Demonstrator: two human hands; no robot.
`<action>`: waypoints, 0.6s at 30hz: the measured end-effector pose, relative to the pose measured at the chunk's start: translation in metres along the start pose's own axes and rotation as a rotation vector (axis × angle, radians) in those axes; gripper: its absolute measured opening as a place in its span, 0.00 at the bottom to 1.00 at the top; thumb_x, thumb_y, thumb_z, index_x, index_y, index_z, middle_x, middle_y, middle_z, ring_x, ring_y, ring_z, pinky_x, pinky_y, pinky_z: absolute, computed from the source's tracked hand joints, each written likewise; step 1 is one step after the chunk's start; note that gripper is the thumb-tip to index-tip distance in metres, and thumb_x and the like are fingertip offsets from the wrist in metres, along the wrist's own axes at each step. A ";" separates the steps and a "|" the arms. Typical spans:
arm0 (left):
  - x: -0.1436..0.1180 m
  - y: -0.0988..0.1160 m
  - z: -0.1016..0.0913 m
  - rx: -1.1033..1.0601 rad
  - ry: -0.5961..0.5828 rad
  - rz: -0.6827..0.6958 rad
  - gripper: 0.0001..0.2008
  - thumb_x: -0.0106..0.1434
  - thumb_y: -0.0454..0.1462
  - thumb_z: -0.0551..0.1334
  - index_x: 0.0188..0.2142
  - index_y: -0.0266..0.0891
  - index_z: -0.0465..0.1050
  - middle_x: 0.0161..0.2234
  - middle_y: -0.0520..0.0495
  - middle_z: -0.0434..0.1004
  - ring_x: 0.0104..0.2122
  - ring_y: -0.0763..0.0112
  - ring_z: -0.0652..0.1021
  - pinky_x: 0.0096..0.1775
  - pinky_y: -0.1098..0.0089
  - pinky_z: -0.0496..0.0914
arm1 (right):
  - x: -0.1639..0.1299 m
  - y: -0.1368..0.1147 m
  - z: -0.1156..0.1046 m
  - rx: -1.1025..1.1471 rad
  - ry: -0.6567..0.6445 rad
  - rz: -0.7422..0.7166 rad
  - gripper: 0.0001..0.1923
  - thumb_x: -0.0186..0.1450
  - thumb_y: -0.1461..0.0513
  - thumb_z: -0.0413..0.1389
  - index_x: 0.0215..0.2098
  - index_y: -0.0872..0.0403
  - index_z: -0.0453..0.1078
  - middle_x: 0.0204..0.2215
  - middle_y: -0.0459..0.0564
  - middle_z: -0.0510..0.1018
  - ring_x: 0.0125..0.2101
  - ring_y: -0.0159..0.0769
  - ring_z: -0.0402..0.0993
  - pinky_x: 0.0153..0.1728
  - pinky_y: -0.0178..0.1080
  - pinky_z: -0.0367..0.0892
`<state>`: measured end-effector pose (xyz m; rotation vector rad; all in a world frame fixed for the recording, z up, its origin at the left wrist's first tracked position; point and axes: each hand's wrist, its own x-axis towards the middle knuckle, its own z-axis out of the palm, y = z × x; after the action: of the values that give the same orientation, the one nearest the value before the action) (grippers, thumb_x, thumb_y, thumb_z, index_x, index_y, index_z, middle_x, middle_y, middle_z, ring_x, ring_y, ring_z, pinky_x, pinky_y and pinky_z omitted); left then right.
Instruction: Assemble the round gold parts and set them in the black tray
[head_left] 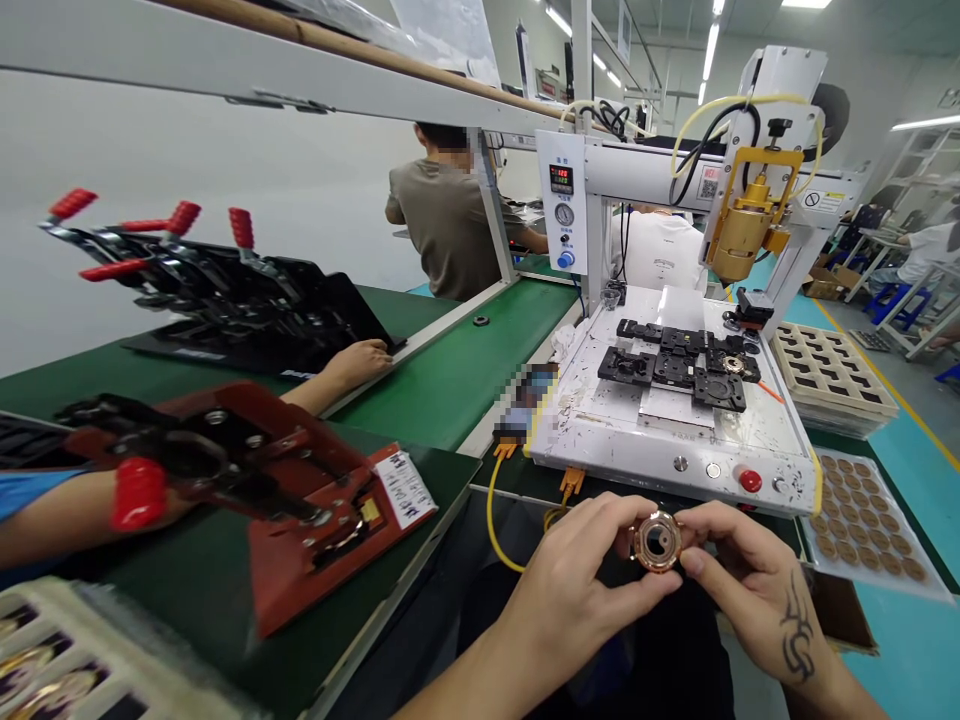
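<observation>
On a green-matted assembly bench (465,370) in a white-walled, strip-lit workshop: white dispensing machine (675,410) with brass-coloured nozzle head (742,225), black fixture blocks (679,365) on its bed, red push button (750,481) at front edge. Control panel (562,200) with red digital readout; characters too small to read. Right of machine, clear tray (862,525) filled with rows of round brown discs; behind it, stacked beige pocket trays (829,375), pockets dark. At left, red toggle-clamp jig (300,490) bearing a white label, print illegible. Foreground: small rose-gold metal ring (656,541) pinched between fingertips of left hand (577,590) and right hand (750,580), both closed on it, held before the machine's front. Co-worker's hand (364,360) resting on bench.
</observation>
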<state>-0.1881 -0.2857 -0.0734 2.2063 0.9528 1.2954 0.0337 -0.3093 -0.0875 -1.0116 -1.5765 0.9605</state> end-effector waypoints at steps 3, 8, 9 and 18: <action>-0.001 -0.001 0.001 -0.008 -0.001 -0.021 0.17 0.65 0.38 0.77 0.50 0.44 0.76 0.37 0.53 0.83 0.32 0.70 0.81 0.36 0.71 0.75 | 0.000 0.001 -0.001 0.002 -0.001 0.002 0.09 0.74 0.58 0.65 0.52 0.45 0.83 0.39 0.47 0.86 0.39 0.38 0.85 0.44 0.35 0.81; 0.000 -0.001 0.002 -0.021 -0.015 -0.048 0.18 0.64 0.37 0.77 0.49 0.44 0.76 0.37 0.54 0.83 0.32 0.70 0.80 0.37 0.71 0.75 | -0.001 0.004 -0.001 0.013 -0.010 0.025 0.09 0.75 0.58 0.65 0.53 0.44 0.82 0.40 0.46 0.87 0.40 0.37 0.85 0.45 0.35 0.80; 0.000 -0.001 0.002 -0.024 -0.018 -0.055 0.18 0.63 0.37 0.78 0.49 0.44 0.76 0.37 0.54 0.83 0.32 0.70 0.80 0.37 0.71 0.75 | -0.002 0.005 -0.001 0.017 -0.008 0.028 0.10 0.75 0.58 0.65 0.53 0.43 0.82 0.40 0.46 0.87 0.40 0.37 0.85 0.45 0.35 0.80; 0.002 0.002 0.002 -0.117 -0.074 -0.205 0.23 0.54 0.34 0.83 0.46 0.45 0.80 0.32 0.57 0.79 0.30 0.72 0.78 0.35 0.73 0.72 | -0.005 0.009 -0.001 0.018 -0.009 0.041 0.10 0.75 0.58 0.65 0.54 0.44 0.82 0.41 0.47 0.87 0.41 0.38 0.85 0.46 0.36 0.80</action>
<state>-0.1855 -0.2856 -0.0719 1.9965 1.0173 1.1381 0.0371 -0.3103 -0.0972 -1.0324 -1.5572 1.0066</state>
